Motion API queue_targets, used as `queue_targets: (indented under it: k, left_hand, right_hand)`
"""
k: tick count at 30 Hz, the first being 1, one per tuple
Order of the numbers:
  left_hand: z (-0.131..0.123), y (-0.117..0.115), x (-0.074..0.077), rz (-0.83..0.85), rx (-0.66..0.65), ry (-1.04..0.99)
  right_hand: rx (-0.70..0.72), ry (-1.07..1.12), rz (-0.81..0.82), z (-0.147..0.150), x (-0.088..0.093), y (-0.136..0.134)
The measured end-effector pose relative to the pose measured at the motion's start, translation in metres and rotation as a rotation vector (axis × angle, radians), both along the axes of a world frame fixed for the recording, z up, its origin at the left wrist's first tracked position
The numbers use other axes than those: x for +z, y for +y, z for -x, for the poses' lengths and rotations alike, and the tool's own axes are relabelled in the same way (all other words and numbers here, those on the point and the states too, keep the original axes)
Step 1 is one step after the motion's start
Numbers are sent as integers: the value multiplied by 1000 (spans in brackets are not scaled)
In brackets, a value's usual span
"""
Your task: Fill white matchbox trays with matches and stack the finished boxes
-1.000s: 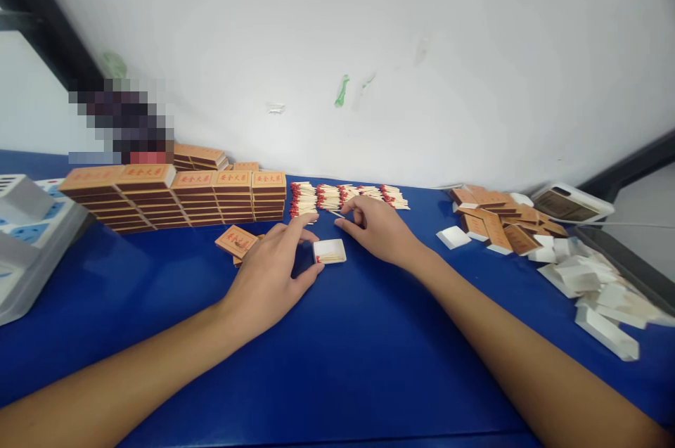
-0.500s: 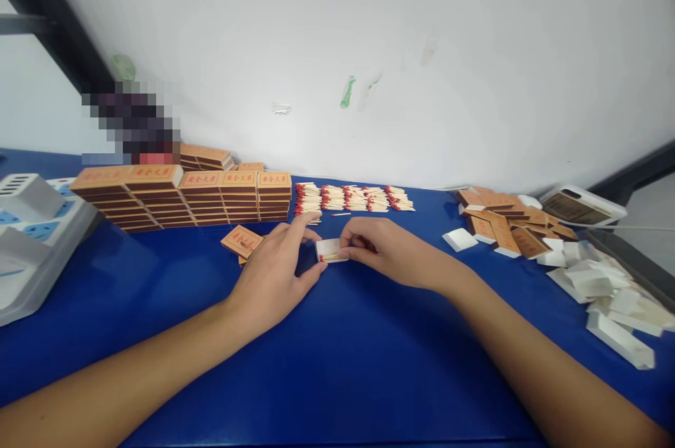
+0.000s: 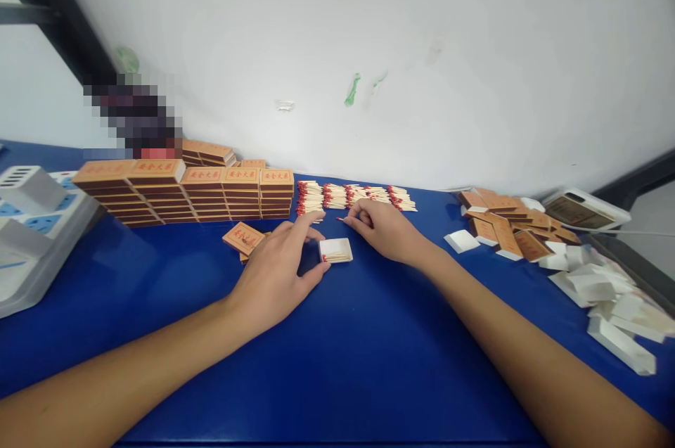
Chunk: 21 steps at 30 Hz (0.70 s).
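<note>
A small white matchbox tray lies on the blue table, with a few red-tipped matches along its near side. My left hand steadies its left end between thumb and a finger, the index finger raised. Just beyond the tray, my right hand pinches a single match close to the tabletop. Behind it, several rows of matches lie side by side, heads to the left; the right hand partly covers some. Beside my left hand are loose printed matchbox sleeves, partly hidden by it.
Stacked matchboxes form a wall at the back left, near a white power strip. Matchbox sleeves, white trays and a phone-like object lie on the right. A white wall bounds the table's back.
My right hand has moved from inside the tray to the table behind it and now pinches a match there. Matches lie in the tray; my left hand stays at its end.
</note>
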<state>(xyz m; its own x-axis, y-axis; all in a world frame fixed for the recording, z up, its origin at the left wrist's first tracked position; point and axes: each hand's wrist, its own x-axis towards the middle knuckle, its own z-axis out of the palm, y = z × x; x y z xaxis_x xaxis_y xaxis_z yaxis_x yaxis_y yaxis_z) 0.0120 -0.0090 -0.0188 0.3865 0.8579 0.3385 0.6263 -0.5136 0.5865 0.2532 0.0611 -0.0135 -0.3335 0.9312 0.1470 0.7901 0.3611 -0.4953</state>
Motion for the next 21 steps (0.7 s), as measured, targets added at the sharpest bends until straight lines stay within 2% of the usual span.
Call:
queue_targets:
  k: [5,8,10,17,21]
  left_hand:
    - [1,1,-1,7,34,-32]
    - [2,2,-3,23,57,-58]
    - [2,2,-2,25,62,-67]
    - [-1,-2,5,6,90,-44]
    - [-1,-3,7,9,121,-54]
  right_hand:
    - [106,164,135,7,16,-25]
    - [203,136,162,17,23,-41]
    - [219,110,147,23,24,-45]
    - [144,252,-81,36,7,-17]
    - [171,221,-87,38,-3,-3]
